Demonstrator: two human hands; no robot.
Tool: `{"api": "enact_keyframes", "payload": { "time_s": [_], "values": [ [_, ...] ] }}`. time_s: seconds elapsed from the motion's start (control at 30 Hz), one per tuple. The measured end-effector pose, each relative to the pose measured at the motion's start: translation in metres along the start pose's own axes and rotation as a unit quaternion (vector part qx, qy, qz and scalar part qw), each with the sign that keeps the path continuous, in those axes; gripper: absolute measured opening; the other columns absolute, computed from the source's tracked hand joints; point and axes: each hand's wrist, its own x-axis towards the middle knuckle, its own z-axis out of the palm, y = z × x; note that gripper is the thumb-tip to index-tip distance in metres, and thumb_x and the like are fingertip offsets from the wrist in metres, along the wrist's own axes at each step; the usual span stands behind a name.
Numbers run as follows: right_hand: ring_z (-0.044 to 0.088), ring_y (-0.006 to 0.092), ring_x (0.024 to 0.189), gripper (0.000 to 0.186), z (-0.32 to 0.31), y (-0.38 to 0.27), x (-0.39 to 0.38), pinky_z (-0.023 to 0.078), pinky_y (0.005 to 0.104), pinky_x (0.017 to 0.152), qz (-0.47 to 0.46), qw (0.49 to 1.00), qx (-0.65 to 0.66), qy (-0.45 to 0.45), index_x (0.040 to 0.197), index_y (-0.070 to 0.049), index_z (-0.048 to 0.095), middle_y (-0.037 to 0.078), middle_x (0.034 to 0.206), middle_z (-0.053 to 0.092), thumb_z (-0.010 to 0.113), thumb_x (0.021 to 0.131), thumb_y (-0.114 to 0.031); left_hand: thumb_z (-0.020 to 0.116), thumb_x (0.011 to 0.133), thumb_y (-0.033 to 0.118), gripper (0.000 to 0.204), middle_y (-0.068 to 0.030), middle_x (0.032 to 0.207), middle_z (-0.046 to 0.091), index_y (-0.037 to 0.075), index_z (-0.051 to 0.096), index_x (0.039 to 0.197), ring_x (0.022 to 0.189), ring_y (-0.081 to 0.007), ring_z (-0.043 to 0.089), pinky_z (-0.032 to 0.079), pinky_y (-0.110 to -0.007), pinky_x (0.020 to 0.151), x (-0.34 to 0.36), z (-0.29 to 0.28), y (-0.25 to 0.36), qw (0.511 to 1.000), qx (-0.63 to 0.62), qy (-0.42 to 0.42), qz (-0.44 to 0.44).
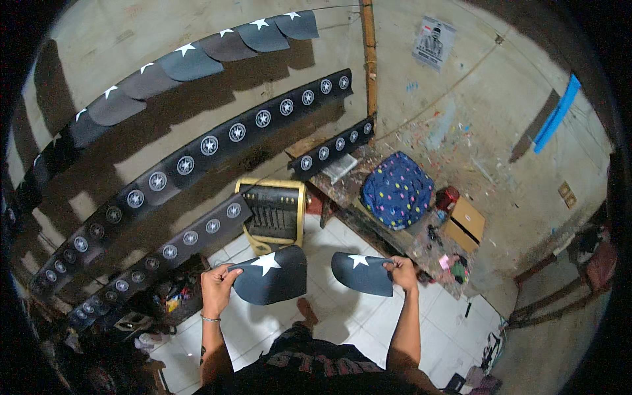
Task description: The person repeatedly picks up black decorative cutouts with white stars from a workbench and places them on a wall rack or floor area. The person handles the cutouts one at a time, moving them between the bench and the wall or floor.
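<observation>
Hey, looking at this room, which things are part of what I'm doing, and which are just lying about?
Part of the job:
Left star piece, in your left hand
Right star piece, in your right hand
Probably the hanging row of similar star pieces

Apparently just lying about:
Dotted blue bundle
Brown cardboard box, to its right

Past the pinch of the left hand (218, 283), a dark grey, curved-edged flat sheet with a white star (270, 286) hides some fingers. Well up and left of that grip, a hanging row of overlapping grey sheets with white stars (191, 66) fades into the dark rim. Below-left of it, small multicoloured jumbled bits (176, 299) are too dim to identify. Far above-right of the right hand (403, 271), a pale paper poster's (433, 43) small print blurs.
</observation>
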Motion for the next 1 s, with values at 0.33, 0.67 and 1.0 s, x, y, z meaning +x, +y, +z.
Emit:
{"api": "enact_keyframes", "payload": {
  "time_s": [0.33, 0.67, 1.0],
  "values": [
    [0.04, 0.0037, 0.053, 0.011, -0.04, -0.159, 0.333, 0.034, 0.0228, 0.05, -0.065, 0.991, 0.079, -0.081, 0.088, -0.002, 0.067, -0.009, 0.058, 0.046, 0.07, 0.08, -0.01, 0.071, 0.078, 0.005, 0.012, 0.0078, 0.057, 0.035, -0.005, 0.066, 0.082, 0.054, -0.0024, 0.028, 0.02, -0.022, 0.047, 0.197, 0.06, 0.056, 0.979, -0.116, 0.166, -0.025],
    [0.058, 0.0123, 0.086, 0.031, -0.107, -0.407, 0.699, 0.047, 0.0256, 0.076, -0.404, 0.889, 0.217, -0.006, 0.116, -0.002, 0.059, 0.005, 0.097, 0.062, 0.061, 0.089, -0.016, 0.069, 0.079, 0.003, 0.01, 0.0076, 0.065, 0.045, -0.005, 0.063, 0.081, 0.057, -0.0014, 0.033, 0.023, -0.019, 0.051, 0.3, 0.113, 0.044, 0.914, -0.137, 0.376, -0.069],
    [0.059, 0.0114, 0.089, 0.046, -0.068, -0.481, 0.951, 0.049, 0.0237, 0.078, -0.418, 0.853, 0.232, -0.208, 0.131, -0.011, 0.052, 0.004, 0.104, 0.062, 0.065, 0.086, -0.015, 0.069, 0.081, 0.008, 0.016, 0.0026, 0.071, 0.054, -0.004, 0.063, 0.089, 0.06, -0.0052, 0.043, 0.037, -0.019, 0.058, 0.35, 0.16, 0.11, 0.882, -0.078, 0.458, -0.076]
  ]
}}
